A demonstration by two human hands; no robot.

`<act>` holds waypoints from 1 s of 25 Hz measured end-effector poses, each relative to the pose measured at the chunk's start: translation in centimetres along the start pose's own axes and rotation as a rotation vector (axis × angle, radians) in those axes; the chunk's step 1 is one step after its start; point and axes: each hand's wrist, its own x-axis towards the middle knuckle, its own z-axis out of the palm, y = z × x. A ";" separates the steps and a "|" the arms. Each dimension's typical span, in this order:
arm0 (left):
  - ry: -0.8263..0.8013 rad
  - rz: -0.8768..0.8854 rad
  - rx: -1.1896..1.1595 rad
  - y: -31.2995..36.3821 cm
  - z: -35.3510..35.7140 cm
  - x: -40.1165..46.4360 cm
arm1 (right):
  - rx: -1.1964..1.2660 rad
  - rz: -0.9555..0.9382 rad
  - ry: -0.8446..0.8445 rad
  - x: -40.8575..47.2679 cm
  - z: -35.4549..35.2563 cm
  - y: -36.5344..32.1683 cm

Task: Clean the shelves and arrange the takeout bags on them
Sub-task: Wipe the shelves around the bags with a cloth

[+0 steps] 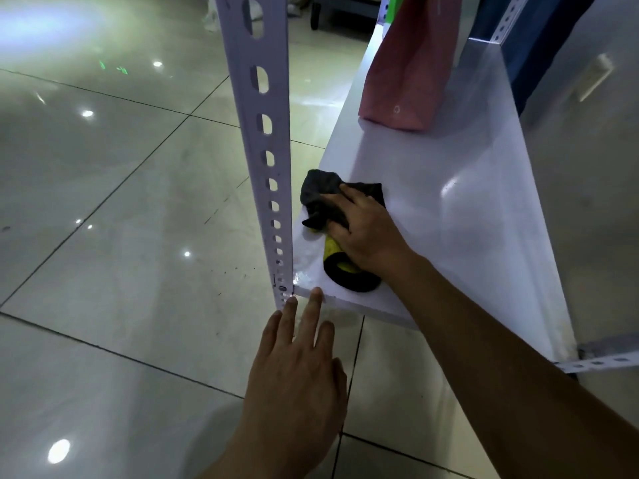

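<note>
Hands: right hand (366, 233) presses dark cloth (323, 198) on shelf (449, 216); left hand (297, 368) flat, fingers straight, fingertips touching shelf edge, at 6 o'clock from cloth.

- A low white shelf (449, 202) runs away from the viewer, its glossy board just above the tiled floor (103, 202).
- A perforated white upright (261, 133) stands at the shelf's near left corner; a second perforated post (508, 19) rises at the far right edge.
- A dark grey cloth with yellow parts (332, 216) lies crumpled on the shelf near its near left corner, beside the upright, with a hand (366, 229) resting on top of it.
- A pink paper bag (404, 63) stands upright on the shelf toward its far end, well apart from the cloth.
- The floor's pale glossy tiles show dark grout lines and light reflections.
</note>
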 end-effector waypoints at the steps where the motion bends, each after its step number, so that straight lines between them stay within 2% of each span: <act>1: 0.000 0.000 -0.008 0.1 -0.1 0.0 | -0.005 0.014 0.025 0.0 0.2 -0.2; 3: -0.015 -0.005 -0.014 0.3 0.0 0.1 | -0.004 -0.018 0.042 -1.6 0.9 -0.7; 7: -0.003 -0.014 -0.019 0.2 0.1 0.2 | -0.007 -0.127 -0.049 -4.1 1.1 -1.1; 12: 0.060 0.002 -0.027 -0.2 0.2 0.1 | -0.066 0.049 0.019 0.4 -0.2 -0.5; 18: 0.043 -0.003 -0.047 0.5 -0.7 0.8 | -0.099 -0.038 0.030 -3.0 1.3 -2.2; 22: 0.098 -0.008 -0.082 0.8 -0.6 1.2 | -0.091 0.060 0.077 -2.6 0.9 -1.3; 25: 0.074 0.009 -0.079 1.2 -0.5 1.5 | -0.084 0.198 0.151 -5.7 0.0 1.0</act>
